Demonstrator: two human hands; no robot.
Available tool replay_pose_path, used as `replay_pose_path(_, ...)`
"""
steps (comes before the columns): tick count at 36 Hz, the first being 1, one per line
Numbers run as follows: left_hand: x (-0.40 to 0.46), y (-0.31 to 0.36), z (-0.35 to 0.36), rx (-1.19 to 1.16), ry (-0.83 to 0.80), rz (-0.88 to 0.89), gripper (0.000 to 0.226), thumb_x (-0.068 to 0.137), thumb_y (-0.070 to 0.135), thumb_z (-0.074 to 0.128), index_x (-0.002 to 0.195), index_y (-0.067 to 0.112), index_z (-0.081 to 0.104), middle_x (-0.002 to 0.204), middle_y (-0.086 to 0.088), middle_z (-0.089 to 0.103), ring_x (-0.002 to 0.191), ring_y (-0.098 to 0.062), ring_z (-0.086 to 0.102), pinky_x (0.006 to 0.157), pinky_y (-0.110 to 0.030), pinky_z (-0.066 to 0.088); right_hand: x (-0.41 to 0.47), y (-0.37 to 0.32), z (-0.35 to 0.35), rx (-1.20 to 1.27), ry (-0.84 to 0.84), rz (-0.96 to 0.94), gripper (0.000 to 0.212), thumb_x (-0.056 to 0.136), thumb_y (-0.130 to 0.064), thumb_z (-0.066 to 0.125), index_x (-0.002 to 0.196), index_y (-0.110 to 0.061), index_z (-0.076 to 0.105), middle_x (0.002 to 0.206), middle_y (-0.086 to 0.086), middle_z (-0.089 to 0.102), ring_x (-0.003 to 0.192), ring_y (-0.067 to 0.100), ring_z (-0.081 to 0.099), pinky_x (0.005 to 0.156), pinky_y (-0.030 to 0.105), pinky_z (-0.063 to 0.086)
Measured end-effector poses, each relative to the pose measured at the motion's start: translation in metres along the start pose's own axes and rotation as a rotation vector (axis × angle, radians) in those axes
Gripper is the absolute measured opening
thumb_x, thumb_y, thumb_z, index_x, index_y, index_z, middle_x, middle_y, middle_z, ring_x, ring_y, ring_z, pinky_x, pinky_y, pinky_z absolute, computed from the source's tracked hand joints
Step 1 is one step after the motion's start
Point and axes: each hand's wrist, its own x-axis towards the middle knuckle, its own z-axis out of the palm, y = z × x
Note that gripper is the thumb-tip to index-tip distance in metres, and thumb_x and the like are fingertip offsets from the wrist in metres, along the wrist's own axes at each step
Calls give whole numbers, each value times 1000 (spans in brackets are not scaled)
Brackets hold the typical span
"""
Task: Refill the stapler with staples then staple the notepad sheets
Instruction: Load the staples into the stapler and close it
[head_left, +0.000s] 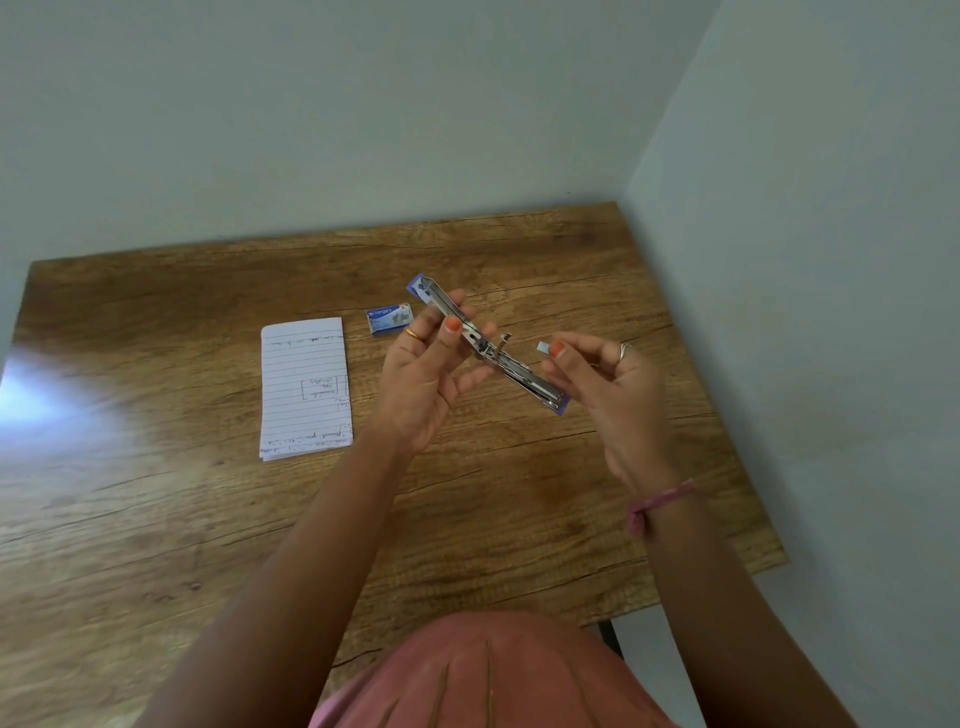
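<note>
A blue and silver stapler (524, 378) is swung fully open into one long bar, held above the wooden table (156, 519). My left hand (431, 374) grips its far half near the hinge. My right hand (608, 384) pinches a short strip of staples (543, 347) between thumb and finger, just above the near half of the stapler. The lined notepad sheets (305, 387) lie flat on the table to the left. A small blue staple box (388, 318) rests behind them, close to my left hand.
The table stands in a corner, with pale walls behind it and along its right side (779, 260). Glare covers the table's left part (47, 395). My lap in pink cloth (483, 675) is at the near edge.
</note>
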Motion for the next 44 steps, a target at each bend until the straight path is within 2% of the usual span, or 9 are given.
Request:
replay_pose_path(12, 0, 0, -1, 13, 10, -3, 32, 89, 18, 56, 121, 17, 59, 104, 3, 70, 103, -20, 68, 72, -39, 59, 0, 4, -4, 8, -28, 53, 18, 86, -13, 69, 103, -8, 70, 95, 6, 76, 91, 20, 72, 77, 24, 57)
replay_pose_path(17, 0, 0, 0, 10, 5, -2, 31, 89, 17, 56, 120, 17, 60, 104, 3, 70, 102, -19, 68, 73, -39, 59, -2, 0, -1, -31, -17, -5, 14, 83, -8, 72, 97, -12, 72, 91, 0, 77, 84, 13, 73, 65, 19, 55)
replay_pose_path(24, 0, 0, 0, 23, 3, -2, 33, 89, 18, 56, 122, 17, 58, 105, 4, 70, 104, -18, 67, 77, -42, 59, -10, 4, 11, -221, 35, -117, 17, 81, -11, 75, 98, -15, 73, 89, -5, 76, 82, 7, 71, 67, 19, 55)
replay_pose_path(28, 0, 0, 0, 26, 5, 2, 32, 89, 19, 56, 121, 18, 59, 106, 4, 70, 106, -19, 66, 79, -42, 59, -14, 7, 18, -339, 49, -186, 19, 82, -11, 75, 101, -12, 73, 93, -4, 74, 86, 7, 70, 77, 27, 57)
replay_pose_path(35, 0, -1, 0, 7, -2, 9, 29, 89, 18, 56, 118, 19, 61, 106, 4, 70, 105, -19, 67, 77, -40, 58, -16, 6, 20, -365, 58, -185, 18, 83, -12, 74, 99, -17, 72, 94, -6, 74, 87, 5, 70, 80, 31, 58)
replay_pose_path(44, 0, 0, 0, -2, 7, 12, 29, 89, 19, 56, 118, 19, 61, 105, 4, 70, 105, -19, 67, 77, -40, 58, -19, 6, 19, -331, 66, -200, 18, 83, -11, 74, 102, -11, 72, 96, -4, 74, 91, 7, 69, 80, 27, 57)
